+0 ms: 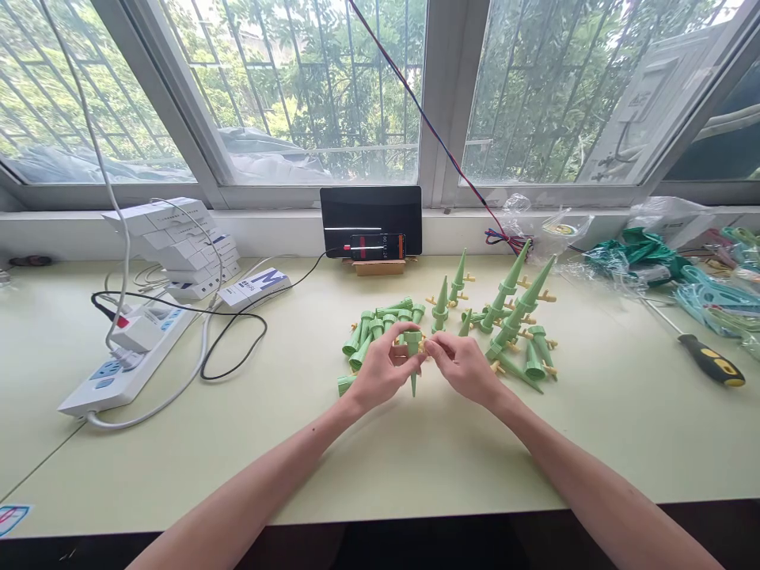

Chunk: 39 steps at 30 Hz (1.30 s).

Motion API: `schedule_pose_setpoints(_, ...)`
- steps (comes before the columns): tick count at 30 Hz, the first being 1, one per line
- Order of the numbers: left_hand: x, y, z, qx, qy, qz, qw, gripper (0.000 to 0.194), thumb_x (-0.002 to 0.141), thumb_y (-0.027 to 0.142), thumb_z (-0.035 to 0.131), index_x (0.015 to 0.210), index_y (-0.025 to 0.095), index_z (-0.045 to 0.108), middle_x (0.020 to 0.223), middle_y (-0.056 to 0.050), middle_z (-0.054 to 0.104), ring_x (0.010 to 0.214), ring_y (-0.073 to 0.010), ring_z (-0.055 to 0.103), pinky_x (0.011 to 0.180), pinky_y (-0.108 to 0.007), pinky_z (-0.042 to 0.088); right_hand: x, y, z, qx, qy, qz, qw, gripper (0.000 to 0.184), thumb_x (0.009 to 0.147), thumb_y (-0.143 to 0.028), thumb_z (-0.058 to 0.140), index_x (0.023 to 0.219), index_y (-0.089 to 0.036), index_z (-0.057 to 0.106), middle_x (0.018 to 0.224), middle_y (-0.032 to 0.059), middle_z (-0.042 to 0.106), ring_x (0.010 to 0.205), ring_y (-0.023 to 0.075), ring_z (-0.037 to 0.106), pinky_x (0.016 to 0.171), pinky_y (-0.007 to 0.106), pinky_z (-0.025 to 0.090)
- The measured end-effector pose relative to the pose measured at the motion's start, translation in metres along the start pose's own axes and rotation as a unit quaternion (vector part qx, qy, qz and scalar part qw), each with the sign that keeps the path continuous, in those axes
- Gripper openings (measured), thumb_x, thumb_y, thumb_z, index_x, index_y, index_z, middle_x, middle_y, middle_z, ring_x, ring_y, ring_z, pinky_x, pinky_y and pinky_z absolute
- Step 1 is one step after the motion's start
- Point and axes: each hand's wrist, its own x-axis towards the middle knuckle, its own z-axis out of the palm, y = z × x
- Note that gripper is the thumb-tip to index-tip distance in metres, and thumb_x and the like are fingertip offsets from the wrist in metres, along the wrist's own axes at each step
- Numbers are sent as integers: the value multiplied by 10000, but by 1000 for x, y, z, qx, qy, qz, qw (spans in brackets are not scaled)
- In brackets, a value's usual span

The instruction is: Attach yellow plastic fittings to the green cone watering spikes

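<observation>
My left hand [380,368] is closed around the collar of a green plant watering spike [414,383], its pointed end hanging down. My right hand [466,368] pinches at a small yellow valve [422,343] on the side of that spike; the fingertips partly cover it. Just behind my left hand lies a pile of green spikes [355,340] with no yellow parts that I can make out. Beyond my right hand, several spikes with yellow valves [522,305] stand point up or lie on their sides, some stacked in one another.
A phone [378,246] leans on a dark tablet [371,206] at the back. At left are a power strip [127,360], looping cables and stacked white boxes [187,245]. A screwdriver [709,360] and plastic-wrapped green items [644,257] lie at right. The table's front edge runs below my forearms.
</observation>
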Motion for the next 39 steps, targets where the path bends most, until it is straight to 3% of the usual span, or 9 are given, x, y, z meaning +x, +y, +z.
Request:
schedule_pose_setpoints(6, 3, 6, -1, -78, 22, -8, 997, 380, 880, 442, 606, 1148, 181, 539, 783, -18, 629, 626, -161, 663, 579, -291, 556, 1, -2, 0, 10, 12, -2, 1000, 412, 976, -443, 452, 654, -187, 461, 564, -56, 321, 519, 95, 270, 496, 250, 232)
schedule_pose_setpoints(10, 5, 9, -3, -103, 23, -19, 994, 343, 899, 434, 582, 1132, 184, 551, 853, -30, 624, 595, -135, 636, 559, -293, 549, 2, 0, -1, 13, 14, -4, 1000, 431, 978, -455, 444, 640, -187, 440, 570, -54, 321, 526, 95, 272, 498, 249, 234)
schedule_pose_setpoints(17, 8, 1, -6, -127, 53, -51, 989, 297, 886, 466, 598, 990, 189, 566, 700, 15, 597, 534, -104, 578, 535, -254, 502, 2, 0, -1, 15, 24, 9, 1000, 429, 981, -476, 429, 659, -194, 464, 535, -52, 380, 493, 99, 335, 496, 246, 287)
schedule_pose_setpoints(24, 9, -4, -10, -100, 104, -80, 986, 342, 880, 516, 577, 816, 180, 557, 558, 19, 589, 415, -89, 502, 447, -222, 409, -1, -2, 0, -8, 42, -10, 999, 174, 943, -371, 532, 925, -200, 562, 603, -42, 500, 534, 119, 442, 518, 245, 354)
schedule_pose_setpoints(29, 8, 1, -9, -81, 116, -86, 986, 383, 884, 533, 556, 752, 175, 532, 568, -4, 634, 359, -81, 467, 433, -232, 393, -4, -6, 2, 16, 15, -41, 999, 227, 912, -347, 585, 1081, -205, 531, 680, -32, 550, 566, 122, 502, 552, 245, 431)
schedule_pose_setpoints(33, 6, 5, -7, -45, 110, -90, 989, 391, 884, 528, 557, 719, 175, 519, 479, 14, 593, 342, -84, 464, 456, -235, 404, -5, -9, 1, 14, 18, -60, 998, 257, 899, -360, 614, 1096, -213, 542, 696, -32, 552, 573, 117, 515, 565, 244, 453)
schedule_pose_setpoints(39, 3, 1, -5, 8, 104, -81, 991, 419, 895, 550, 527, 707, 176, 520, 511, 4, 624, 339, -77, 455, 457, -233, 412, -4, -7, 1, -4, 52, -75, 996, 186, 917, -363, 598, 1003, -197, 604, 793, 23, 653, 602, 126, 571, 578, 254, 477)
